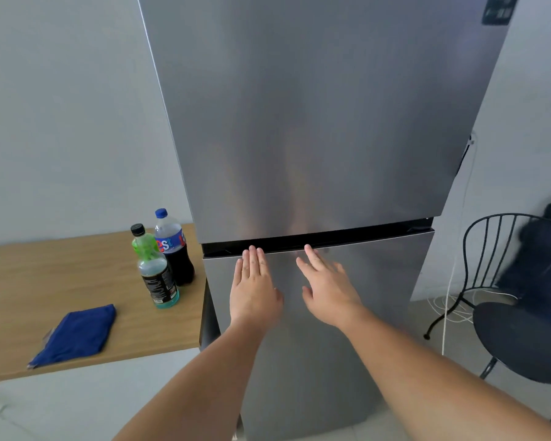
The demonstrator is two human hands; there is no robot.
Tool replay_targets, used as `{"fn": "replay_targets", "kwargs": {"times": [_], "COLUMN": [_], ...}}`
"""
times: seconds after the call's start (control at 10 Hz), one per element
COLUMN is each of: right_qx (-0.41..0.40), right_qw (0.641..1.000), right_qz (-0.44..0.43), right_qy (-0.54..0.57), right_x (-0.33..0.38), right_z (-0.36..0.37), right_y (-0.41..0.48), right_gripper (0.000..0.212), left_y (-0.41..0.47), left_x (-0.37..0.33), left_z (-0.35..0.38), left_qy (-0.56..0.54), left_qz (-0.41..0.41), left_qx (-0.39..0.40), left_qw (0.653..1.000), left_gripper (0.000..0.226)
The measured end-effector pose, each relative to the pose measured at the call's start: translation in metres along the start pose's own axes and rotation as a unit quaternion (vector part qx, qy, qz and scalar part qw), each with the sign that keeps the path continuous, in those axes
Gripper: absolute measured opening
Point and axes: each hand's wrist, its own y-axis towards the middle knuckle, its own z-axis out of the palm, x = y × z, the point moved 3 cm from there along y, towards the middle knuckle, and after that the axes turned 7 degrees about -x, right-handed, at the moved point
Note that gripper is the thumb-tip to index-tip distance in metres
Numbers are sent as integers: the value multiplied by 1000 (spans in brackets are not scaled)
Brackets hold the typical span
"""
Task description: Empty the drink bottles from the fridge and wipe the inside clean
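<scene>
A tall silver fridge fills the middle of the view, both of its doors closed. My left hand and my right hand lie flat and empty on the top of the lower door, fingertips just below the dark gap between the doors. Two drink bottles stand on the wooden table to the left: a green bottle with a black cap and a dark cola bottle with a blue cap. A folded blue cloth lies near the table's front edge.
A black metal chair stands to the right of the fridge, with a dark bag against its back. White cables hang down the wall and coil on the floor behind it.
</scene>
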Motion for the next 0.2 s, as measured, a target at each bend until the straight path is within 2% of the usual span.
{"fn": "replay_targets", "kwargs": {"times": [0.1,0.2], "right_qx": [5,-14], "right_qw": [999,995], "right_qz": [0,53], "right_qy": [32,89], "right_x": [-2,-8], "right_z": [-17,-38], "right_y": [-1,-5], "right_gripper": [54,44], "left_y": [2,9], "left_x": [-2,-11], "left_z": [-12,-27], "left_qy": [3,-28], "left_qz": [17,43], "left_qx": [18,16], "left_qw": [1000,999], "left_gripper": [79,70]}}
